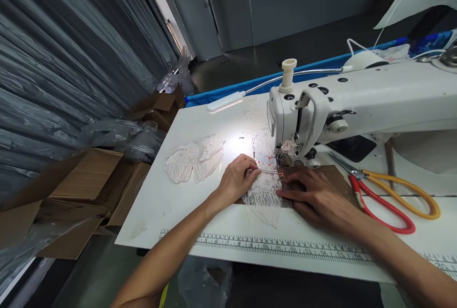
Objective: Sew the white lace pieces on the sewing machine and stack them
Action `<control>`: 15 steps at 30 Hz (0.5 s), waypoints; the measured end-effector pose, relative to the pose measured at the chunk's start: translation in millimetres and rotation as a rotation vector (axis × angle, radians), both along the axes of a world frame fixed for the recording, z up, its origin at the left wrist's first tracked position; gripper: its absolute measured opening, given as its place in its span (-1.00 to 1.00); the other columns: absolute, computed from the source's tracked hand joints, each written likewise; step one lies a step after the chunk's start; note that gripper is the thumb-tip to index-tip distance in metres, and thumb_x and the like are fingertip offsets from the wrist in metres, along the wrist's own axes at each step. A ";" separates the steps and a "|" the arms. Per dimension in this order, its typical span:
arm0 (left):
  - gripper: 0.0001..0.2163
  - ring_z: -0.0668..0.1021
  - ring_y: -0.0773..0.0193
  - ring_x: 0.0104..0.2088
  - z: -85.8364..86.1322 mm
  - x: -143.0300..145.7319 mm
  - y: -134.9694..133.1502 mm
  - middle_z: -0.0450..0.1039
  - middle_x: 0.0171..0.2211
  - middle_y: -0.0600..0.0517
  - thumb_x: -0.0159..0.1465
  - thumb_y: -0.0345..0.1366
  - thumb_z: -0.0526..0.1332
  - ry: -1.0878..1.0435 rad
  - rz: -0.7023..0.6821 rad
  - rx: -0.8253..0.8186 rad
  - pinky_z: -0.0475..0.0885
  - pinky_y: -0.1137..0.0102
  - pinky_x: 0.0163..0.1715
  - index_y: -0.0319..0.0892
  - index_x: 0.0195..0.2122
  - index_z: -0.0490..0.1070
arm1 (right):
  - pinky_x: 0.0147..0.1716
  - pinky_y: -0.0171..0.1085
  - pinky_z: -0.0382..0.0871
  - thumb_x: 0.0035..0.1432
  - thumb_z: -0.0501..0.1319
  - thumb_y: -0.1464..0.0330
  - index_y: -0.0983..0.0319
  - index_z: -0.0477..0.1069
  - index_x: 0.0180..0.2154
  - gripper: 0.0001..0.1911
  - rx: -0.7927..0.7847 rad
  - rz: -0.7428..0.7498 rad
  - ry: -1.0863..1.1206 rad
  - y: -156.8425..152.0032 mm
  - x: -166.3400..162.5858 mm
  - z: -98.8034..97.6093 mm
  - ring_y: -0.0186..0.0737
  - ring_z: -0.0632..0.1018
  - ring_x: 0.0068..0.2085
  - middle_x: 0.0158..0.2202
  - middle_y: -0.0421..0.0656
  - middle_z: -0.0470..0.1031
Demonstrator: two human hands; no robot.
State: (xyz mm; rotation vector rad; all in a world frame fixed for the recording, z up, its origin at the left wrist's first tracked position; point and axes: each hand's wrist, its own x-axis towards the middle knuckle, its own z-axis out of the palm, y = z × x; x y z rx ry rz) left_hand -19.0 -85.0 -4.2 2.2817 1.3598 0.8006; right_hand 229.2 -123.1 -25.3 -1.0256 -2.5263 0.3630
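A strip of white lace (264, 196) lies on the white sewing table (171, 203) and runs up under the needle of a white sewing machine (357, 103). My left hand (237, 179) rests on the lace's left edge with its fingers curled and pinched on the fabric. My right hand (316, 193) lies flat, fingers stretched out, pressing a brown card piece (337, 177) and the lace's right edge just in front of the presser foot. A second piece of white lace (195, 158) lies loose to the left.
Scissors with a red and a yellow handle (389, 198) lie right of my right hand. A gooseneck lamp (228, 101) lights the needle area. A printed ruler (285, 246) runs along the table's front edge. Cardboard boxes (89, 189) and plastic sheeting stand at the left.
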 end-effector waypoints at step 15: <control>-0.87 0.50 0.30 -0.33 -2.2 -1.5 7.3 0.46 -0.21 -0.06 0.33 -0.28 0.15 0.101 -0.149 0.279 0.45 0.37 -0.39 -0.22 -0.20 0.40 | -0.06 0.08 0.31 0.19 0.14 0.41 -0.09 0.42 0.05 -0.58 -0.007 0.022 -0.029 2.3 1.8 -1.1 0.02 0.38 0.01 -0.01 -0.09 0.36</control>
